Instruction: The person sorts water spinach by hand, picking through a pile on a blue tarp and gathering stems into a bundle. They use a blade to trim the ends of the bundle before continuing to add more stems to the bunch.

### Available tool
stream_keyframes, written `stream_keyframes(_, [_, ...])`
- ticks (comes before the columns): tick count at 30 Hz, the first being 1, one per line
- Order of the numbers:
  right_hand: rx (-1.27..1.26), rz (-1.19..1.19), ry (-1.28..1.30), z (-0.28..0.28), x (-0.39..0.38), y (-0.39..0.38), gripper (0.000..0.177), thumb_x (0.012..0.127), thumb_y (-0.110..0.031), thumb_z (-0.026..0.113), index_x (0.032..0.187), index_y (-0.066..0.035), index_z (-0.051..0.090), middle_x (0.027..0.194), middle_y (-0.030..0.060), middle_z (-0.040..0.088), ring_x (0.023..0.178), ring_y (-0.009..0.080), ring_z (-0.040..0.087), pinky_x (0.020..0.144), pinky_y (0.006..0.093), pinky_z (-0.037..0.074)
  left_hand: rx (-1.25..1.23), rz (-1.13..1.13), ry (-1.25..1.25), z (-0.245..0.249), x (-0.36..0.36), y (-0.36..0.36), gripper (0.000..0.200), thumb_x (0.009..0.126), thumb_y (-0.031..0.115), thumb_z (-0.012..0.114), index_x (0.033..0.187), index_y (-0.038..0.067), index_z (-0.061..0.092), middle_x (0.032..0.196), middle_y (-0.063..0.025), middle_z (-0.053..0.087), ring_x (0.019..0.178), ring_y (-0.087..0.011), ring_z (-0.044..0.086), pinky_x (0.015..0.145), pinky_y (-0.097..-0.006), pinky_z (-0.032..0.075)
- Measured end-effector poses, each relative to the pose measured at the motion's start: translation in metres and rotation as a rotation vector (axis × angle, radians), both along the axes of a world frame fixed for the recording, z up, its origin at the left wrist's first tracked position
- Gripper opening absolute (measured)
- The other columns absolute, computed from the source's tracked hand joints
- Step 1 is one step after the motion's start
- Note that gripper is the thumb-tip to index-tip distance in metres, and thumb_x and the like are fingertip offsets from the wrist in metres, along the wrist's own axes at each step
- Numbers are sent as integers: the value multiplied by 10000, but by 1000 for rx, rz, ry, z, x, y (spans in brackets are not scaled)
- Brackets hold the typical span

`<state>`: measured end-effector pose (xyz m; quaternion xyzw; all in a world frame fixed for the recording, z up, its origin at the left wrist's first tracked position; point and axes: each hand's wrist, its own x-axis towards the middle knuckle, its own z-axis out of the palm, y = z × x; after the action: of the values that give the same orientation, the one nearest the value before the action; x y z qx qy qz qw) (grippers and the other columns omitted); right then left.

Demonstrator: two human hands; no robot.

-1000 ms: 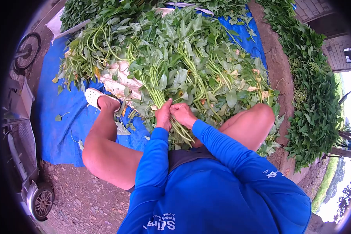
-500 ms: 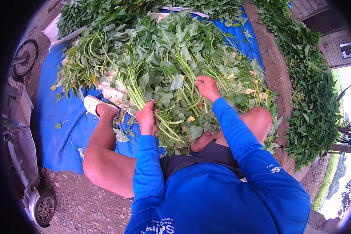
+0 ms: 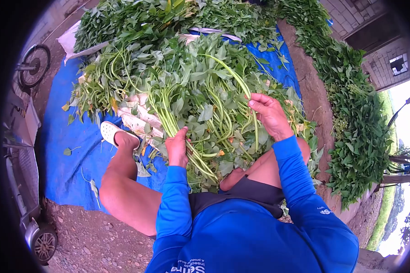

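Head view, the only one: the person sits by a blue sheet (image 3: 64, 141) w/ a big pile of greens (image 3: 191, 68) in front of the knees. The left hand (image 3: 176, 149) is shut tight round a bunch of stems (image 3: 165, 116) — leafy tops point up and away to the left, and cut ends poke out under the fist toward the lap. The right hand (image 3: 271, 116) is higher and off to the right, thumb and fingers pinched on one long stem (image 3: 230, 73). That stem bends like a bow: from the pinch it goes up and left over the pile, and a bit hangs down under the pinch too. So the long stem lies right of the bunch, w/ leaves between the 2 hands — the right hand has it, and the left is well apart from it. A white shoe (image 3: 110, 132) sits on the sheet left of the bunch. More plants (image 3: 351, 118) run along the right side, and a wheel (image 3: 34, 66) is far left.
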<state>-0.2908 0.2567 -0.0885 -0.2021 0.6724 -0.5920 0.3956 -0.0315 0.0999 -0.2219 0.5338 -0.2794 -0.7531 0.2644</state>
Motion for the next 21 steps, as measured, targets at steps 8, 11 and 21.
stream_keyframes(8, [-112,-128,347,-18,38,-17,345,1010,-116,778,1324,13,717,1043,13,739,901,80,638,848,252,541,-17,-3,10,2,-4,5,232,938,205,812,906,46,646,657,-61,610,481,-166,580,421,-333,441])
stream_keyframes(11, [-77,-109,338,-41,58,-23,323,1010,-102,765,1301,30,725,1015,7,730,887,73,628,829,252,535,-2,-16,48,-10,-11,7,268,932,244,836,866,61,651,677,-70,640,480,-169,587,414,-330,442])
stream_keyframes(21, [425,229,166,-153,159,-6,354,1016,-179,707,1285,48,743,1213,189,788,1097,238,748,997,346,557,255,-254,189,-83,2,21,470,925,570,833,983,131,675,800,-13,676,654,-168,666,543,-344,534])
